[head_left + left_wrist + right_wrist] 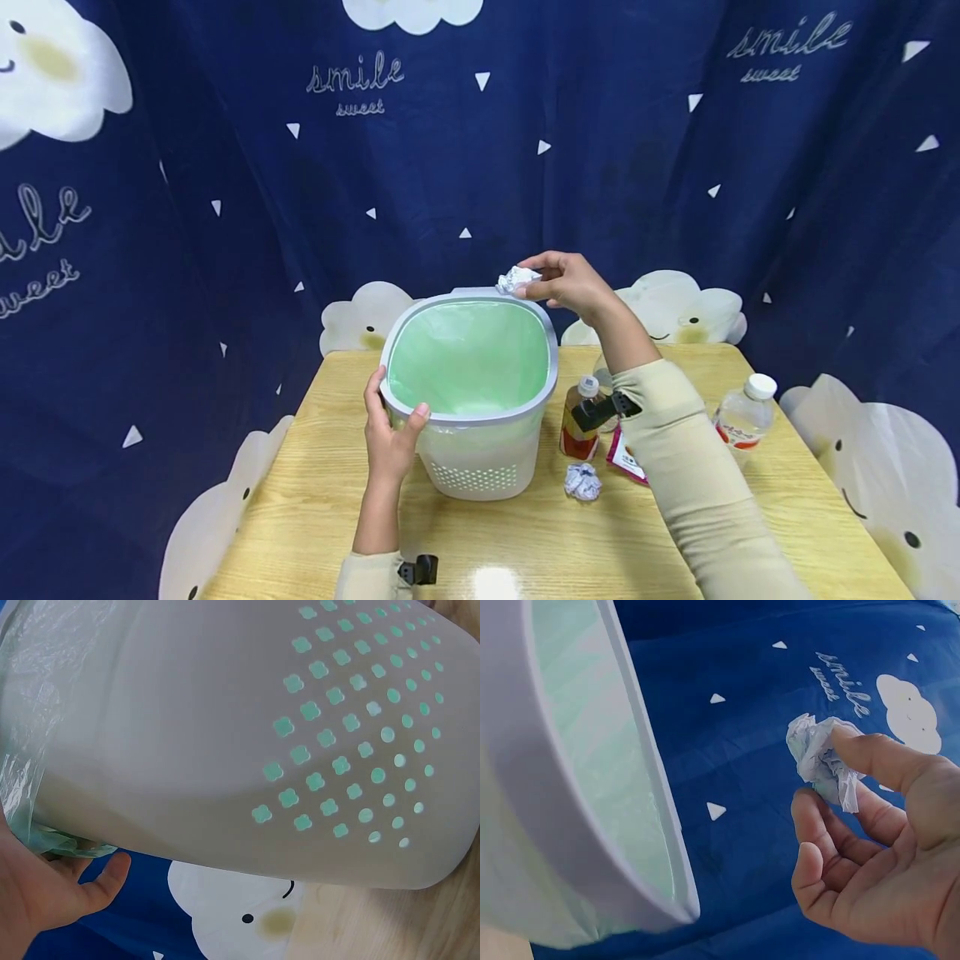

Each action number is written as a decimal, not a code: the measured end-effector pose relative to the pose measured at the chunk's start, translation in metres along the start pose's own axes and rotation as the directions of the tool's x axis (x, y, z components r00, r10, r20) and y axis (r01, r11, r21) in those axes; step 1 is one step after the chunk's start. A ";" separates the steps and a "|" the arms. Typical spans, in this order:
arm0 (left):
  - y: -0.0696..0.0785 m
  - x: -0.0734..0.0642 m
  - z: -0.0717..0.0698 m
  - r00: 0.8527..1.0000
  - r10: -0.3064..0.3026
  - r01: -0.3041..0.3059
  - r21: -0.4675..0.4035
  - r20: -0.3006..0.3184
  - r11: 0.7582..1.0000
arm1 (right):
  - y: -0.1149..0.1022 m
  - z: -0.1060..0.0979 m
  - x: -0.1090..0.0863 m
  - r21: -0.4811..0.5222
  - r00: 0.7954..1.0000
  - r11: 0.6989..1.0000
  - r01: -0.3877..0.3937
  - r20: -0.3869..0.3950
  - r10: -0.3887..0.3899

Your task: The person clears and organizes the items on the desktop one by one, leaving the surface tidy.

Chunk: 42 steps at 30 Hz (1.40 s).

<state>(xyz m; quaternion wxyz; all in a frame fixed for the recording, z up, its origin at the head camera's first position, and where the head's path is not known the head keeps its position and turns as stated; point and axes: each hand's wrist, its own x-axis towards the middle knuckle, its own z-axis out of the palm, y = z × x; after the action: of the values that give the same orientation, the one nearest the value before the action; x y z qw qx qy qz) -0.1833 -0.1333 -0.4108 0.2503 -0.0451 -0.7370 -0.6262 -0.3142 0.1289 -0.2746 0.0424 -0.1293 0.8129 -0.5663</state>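
A pale trash bin (pixel 480 458) with a green plastic liner (pixel 468 354) stands on the table, its grey rim facing up. My left hand (pixel 392 433) grips the rim at its near left side, thumb on the front and fingers along the outside. In the left wrist view, small flower-shaped holes (pixel 300 755) dot the bin's wall. My right hand (pixel 567 283) pinches a crumpled paper ball (pixel 517 280) between thumb and fingertips, near the rim's far right side. The right wrist view shows the paper ball (pixel 821 757) apart from the rim (pixel 656 769).
Right of the bin stand a bottle of brown drink (pixel 579 421) and a clear bottle with a white cap (pixel 746 417). A second crumpled paper ball (pixel 582 482) and a pink-and-white packet (pixel 627 458) lie on the wooden table (pixel 315 500). A blue curtain (pixel 450 167) hangs behind.
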 end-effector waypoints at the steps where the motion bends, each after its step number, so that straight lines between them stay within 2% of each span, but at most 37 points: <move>1: 0.000 0.000 0.000 1.000 -0.001 0.001 -0.001 0.001 1.000 | -0.002 0.003 0.002 0.002 1.000 1.000 -0.002 0.004 0.002; 7: -0.001 0.002 0.000 1.000 -0.002 0.002 -0.014 0.002 1.000 | -0.008 0.019 0.016 -0.023 1.000 1.000 -0.010 0.018 0.010; 13: -0.001 0.001 0.000 0.999 0.038 -0.038 -0.036 -0.006 0.999 | -0.010 0.032 0.028 -0.073 0.995 0.997 -0.003 0.100 0.010; 19: -0.003 0.001 -0.002 0.998 0.059 -0.059 -0.034 -0.012 0.998 | -0.011 0.036 0.041 -0.196 0.979 0.981 0.015 0.202 0.026; 24: -0.003 0.001 -0.003 0.998 0.055 -0.056 -0.030 -0.013 0.998 | -0.012 0.038 0.050 -0.225 0.960 0.974 0.016 0.277 0.048; 28: -0.004 0.001 -0.004 0.998 0.053 -0.054 -0.033 -0.017 0.998 | -0.009 0.044 0.056 -0.208 0.958 0.978 -0.003 0.279 0.062; 35: -0.004 0.001 -0.002 1.000 0.029 -0.029 -0.035 -0.009 0.999 | 0.002 0.051 0.063 -0.186 0.968 0.982 -0.029 0.241 0.074; 42: -0.005 0.001 -0.002 0.999 0.040 -0.041 -0.032 -0.014 0.999 | 0.004 0.055 0.066 -0.254 0.948 0.964 -0.073 0.282 0.146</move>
<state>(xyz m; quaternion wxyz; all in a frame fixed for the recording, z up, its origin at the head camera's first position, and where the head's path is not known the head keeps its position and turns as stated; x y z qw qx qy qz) -0.1856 -0.1361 -0.4144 0.2670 -0.0600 -0.7242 -0.6330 -0.3668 0.0632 -0.2927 0.1802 -0.1718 0.8656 -0.4344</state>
